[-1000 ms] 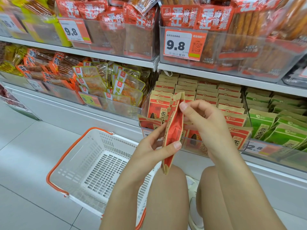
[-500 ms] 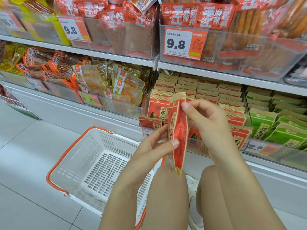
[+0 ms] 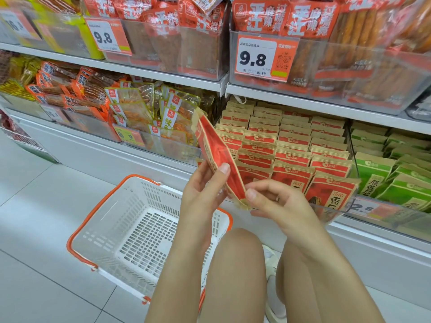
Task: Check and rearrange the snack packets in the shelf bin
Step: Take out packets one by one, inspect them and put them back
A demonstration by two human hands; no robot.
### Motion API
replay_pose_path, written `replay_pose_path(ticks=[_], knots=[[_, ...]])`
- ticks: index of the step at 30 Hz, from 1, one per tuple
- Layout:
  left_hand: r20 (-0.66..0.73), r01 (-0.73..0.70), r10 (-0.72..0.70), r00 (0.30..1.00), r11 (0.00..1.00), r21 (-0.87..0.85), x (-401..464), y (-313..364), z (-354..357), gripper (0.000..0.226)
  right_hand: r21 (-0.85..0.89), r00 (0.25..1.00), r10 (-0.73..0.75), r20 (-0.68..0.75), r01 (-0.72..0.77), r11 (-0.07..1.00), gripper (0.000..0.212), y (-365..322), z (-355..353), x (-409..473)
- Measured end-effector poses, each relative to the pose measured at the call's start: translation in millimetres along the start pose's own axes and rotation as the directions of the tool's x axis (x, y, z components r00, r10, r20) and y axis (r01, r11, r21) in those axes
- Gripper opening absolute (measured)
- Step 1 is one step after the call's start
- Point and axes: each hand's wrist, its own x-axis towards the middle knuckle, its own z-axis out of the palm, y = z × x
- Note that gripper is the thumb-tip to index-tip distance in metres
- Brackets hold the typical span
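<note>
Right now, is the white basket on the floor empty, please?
Empty, as far as visible: the basket's perforated bottom shows bare, though the left hand's arm hides part.

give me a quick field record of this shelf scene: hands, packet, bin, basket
left hand: grips the middle of the red packet, thumb on its face
right hand: pinches the packet's bottom corner
red packet: held tilted, top leaning left, out in front of the bin
shelf bin: rows of upright red packets
green packets: next bin to the right
basket: white, orange rim, on the floor
</note>
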Motion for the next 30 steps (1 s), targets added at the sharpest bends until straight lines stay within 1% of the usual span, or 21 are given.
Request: replay_pose_path(ticks=[3, 6, 8, 11, 15, 18, 20, 22, 24, 27, 28, 30], knots=[[-0.024, -0.003, 0.002, 1.0, 1.0, -0.018, -0.2, 1.4, -0.2, 0.032, 0.004, 1.0, 0.005, 0.018, -0.005, 1.0, 0.02, 2.9, 2.3, -2.0], [-0.031, 0.008, -0.009, 0.999, 1.0, -0.02, -1.2, 1.3, -0.1, 0.033, 0.006, 1.0, -0.008, 0.017, 0.007, 1.0, 0.016, 3.3, 2.6, -1.5], [-0.044, 0.018, -0.019, 0.999, 1.0, -0.014, -1.8, 0.9, -1.7, 0.035, 0.015, 1.0, -0.013, 0.026, 0.013, 1.0, 0.018, 2.8, 2.3, -1.3], [-0.047, 0.031, -0.03, 0.998, 0.999, 0.021, -2.8, -0.7, -3.5, 0.033, 0.04, 0.999, -0.012, 0.051, 0.01, 0.999, 0.021, 3.3, 1.5, -1.2], [-0.054, 0.037, -0.035, 0.998, 0.999, 0.035, -2.8, -1.8, -3.9, 0.034, 0.051, 0.999, -0.018, 0.049, 0.016, 0.999, 0.023, 5.1, 0.6, -0.9], [-0.077, 0.045, -0.043, 0.996, 0.999, 0.014, -2.6, -0.6, -2.2, 0.045, 0.053, 0.999, -0.015, 0.035, 0.014, 0.999, 0.021, 5.5, 1.0, -0.6], [-0.142, 0.04, -0.039, 0.989, 0.999, 0.007, -2.5, -0.8, 0.2, 0.056, 0.033, 1.0, -0.031, 0.005, 0.031, 0.999, 0.02, 6.7, 2.2, 0.0], [-0.216, 0.015, -0.006, 0.976, 0.999, 0.039, -2.2, -1.9, 3.5, 0.071, 0.022, 0.997, -0.058, -0.043, 0.059, 0.998, 0.022, 7.0, 4.4, 0.3], [-0.242, -0.029, 0.055, 0.969, 0.994, 0.11, -2.0, -3.5, 7.0, 0.078, -0.002, 0.993, -0.088, -0.074, 0.088, 0.996, 0.026, 8.6, 6.7, 0.9], [-0.213, -0.068, 0.101, 0.972, 0.985, 0.156, -3.9, -5.3, 11.8, 0.075, -0.042, 0.982, -0.149, -0.12, 0.145, 0.989, 0.016, 11.3, 8.2, 2.8], [-0.204, -0.081, 0.112, 0.973, 0.984, 0.157, -4.4, -5.5, 12.1, 0.071, -0.038, 0.977, -0.163, -0.136, 0.159, 0.986, 0.017, 12.9, 7.2, 3.5], [-0.192, -0.095, 0.12, 0.974, 0.986, 0.133, -4.2, -5.4, 9.4, 0.054, -0.027, 0.972, -0.172, -0.158, 0.17, 0.985, 0.021, 14.5, 3.2, 5.3]])
